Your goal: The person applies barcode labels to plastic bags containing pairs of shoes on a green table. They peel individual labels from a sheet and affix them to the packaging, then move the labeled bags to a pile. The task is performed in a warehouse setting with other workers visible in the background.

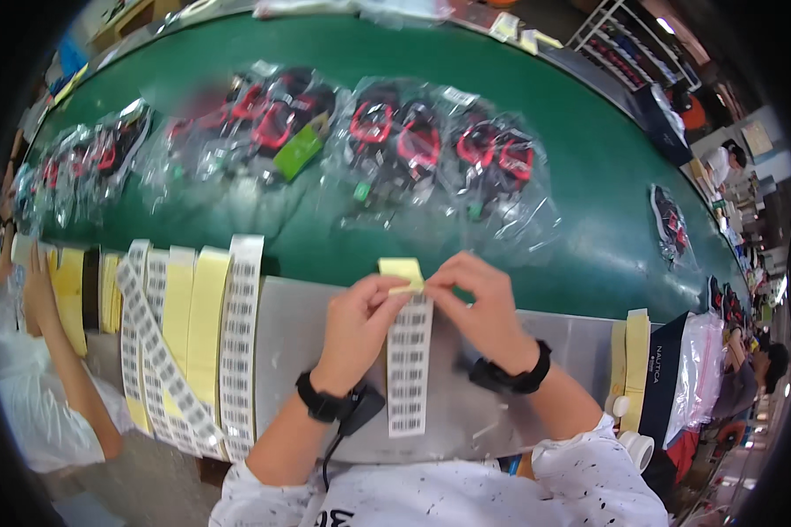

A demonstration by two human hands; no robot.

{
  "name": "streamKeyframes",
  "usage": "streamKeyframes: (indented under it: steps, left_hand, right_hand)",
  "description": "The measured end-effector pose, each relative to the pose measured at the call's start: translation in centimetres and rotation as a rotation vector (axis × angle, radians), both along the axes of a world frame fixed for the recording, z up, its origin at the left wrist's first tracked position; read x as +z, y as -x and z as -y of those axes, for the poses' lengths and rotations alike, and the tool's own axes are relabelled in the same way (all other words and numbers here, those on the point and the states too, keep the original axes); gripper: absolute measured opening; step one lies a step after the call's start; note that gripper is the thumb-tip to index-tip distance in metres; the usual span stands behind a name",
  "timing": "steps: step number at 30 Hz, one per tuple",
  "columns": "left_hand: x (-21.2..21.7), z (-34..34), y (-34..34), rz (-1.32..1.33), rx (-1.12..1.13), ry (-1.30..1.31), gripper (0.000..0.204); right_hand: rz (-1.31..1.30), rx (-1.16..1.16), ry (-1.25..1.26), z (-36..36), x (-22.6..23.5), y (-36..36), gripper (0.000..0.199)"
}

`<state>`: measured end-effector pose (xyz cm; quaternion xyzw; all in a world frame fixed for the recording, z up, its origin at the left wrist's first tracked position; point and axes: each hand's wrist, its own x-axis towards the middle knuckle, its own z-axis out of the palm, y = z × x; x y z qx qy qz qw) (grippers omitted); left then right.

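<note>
The label strip runs toward 6 o'clock from the left hand and right hand, both pinching its top, over the grey surface; uneven pulling could tear it.

Your fingertips hide part of the label strip at centre, its print too small to read; the lower edge cuts off your shirt; upper left, bagged shoes blur.

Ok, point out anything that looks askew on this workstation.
One printed label strip at the left of the grey worktop looks askew: it slants across its neighbours, while the upright label strip beside it runs fairly straight.
</note>
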<state>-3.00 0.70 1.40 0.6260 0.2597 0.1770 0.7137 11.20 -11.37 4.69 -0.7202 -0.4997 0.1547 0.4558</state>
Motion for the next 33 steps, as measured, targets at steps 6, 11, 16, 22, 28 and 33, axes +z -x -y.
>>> streamKeyframes:
  steps: [6, 11, 16, 22, 28, 33]
  left_hand:
    - [-0.2, 0.1, -0.7, -0.072, -0.045, 0.120, 0.031]
    - [0.0, 0.8, -1.3, 0.000, -0.148, 0.213, 0.057]
    - [-0.2, 0.9, -1.9, -0.040, -0.169, 0.208, 0.061]
    - [0.4, 1.4, -2.1, -0.069, -0.089, 0.159, 0.058]
    - [0.4, 1.6, -2.2, -0.064, -0.083, 0.140, 0.058]
    - [0.9, 2.0, -2.7, -0.084, -0.054, 0.163, 0.057]
  right_hand:
    - [0.159, 0.003, -0.089, 0.2, -0.2, -0.8, 0.006]
    - [0.297, 0.070, -0.051, 0.5, -0.6, -1.1, 0.008]
    - [0.174, -0.052, -0.159, 1.8, 2.1, -2.3, 0.004]
    - [-0.599, -0.523, -0.561, 1.3, 2.2, -19.6, 0.032]
    - [-0.955, -0.499, -0.096, -0.5, -3.9, -29.7, 0.076]
    - [-0.849, -0.641, -0.090, -4.7, -5.1, -29.5, 0.082]
